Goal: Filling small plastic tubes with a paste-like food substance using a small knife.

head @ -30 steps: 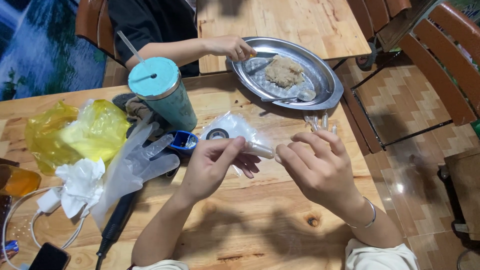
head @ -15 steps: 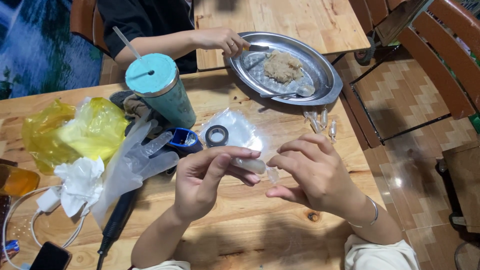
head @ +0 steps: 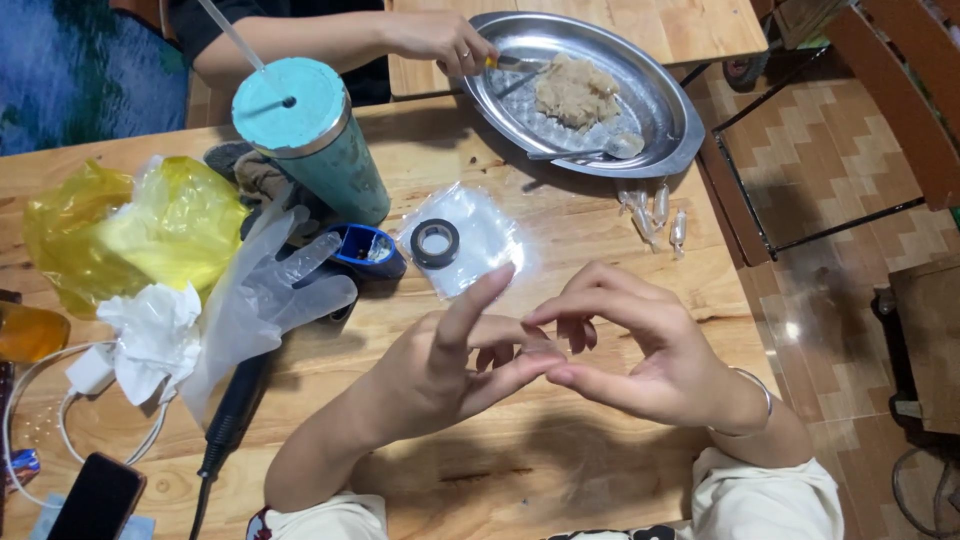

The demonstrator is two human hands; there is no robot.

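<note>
Home dining or patio spot, likely. Plank wooden table (head: 520,470) fills frame; metal oval tray (head: 655,95) with food and spoon (head: 600,150) at upper centre; lidded tumbler (head: 315,140) with straw upper left; patterned floor tiles (head: 800,220) and slatted wooden chair (head: 910,90) at right; phone (head: 95,500) lower left.

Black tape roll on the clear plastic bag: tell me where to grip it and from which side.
Grip the black tape roll by its outer rim, coming from above. It lies flat on the clear plastic bag with its hole facing up, so a finger in the hole and a thumb on the rim would likely pinch it well.
</note>
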